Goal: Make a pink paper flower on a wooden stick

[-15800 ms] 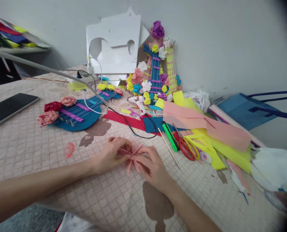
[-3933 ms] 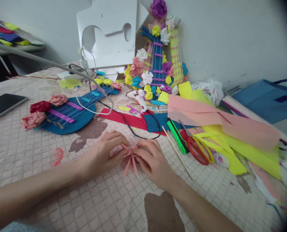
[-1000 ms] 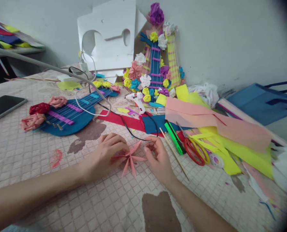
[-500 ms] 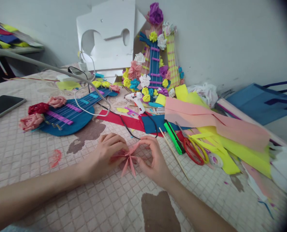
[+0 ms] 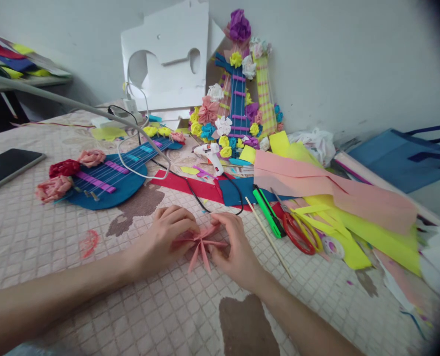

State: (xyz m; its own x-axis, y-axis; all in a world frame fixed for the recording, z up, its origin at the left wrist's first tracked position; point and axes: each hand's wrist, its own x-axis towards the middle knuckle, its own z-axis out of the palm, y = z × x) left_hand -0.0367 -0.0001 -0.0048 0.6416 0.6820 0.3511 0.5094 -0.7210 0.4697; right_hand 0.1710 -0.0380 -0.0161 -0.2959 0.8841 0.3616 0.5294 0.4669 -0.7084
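A pink folded flower with narrow pointed petals, paper or thin fabric, lies low over the table between my hands. My left hand is closed on its left side, the fingertips pinching the petals near the centre. On the other side my right hand curls around the right petals; its index finger touches the upper one and its thumb is below. Two petals point down toward me, uncovered. Right of my right hand lie a thin wooden stick, a green cutter knife and red-and-yellow scissors.
A blue toy guitar with fabric roses lies at the left, near a phone. Behind my hands stands a white glue gun with a black cord. Pink sheets and yellow strips spread rightward. Flower-covered guitars lean on the wall.
My right thumb and fingers have shifted slightly on the flower, and more of its right petal shows between them. My left hand keeps its pinch. The whole view has moved a little.
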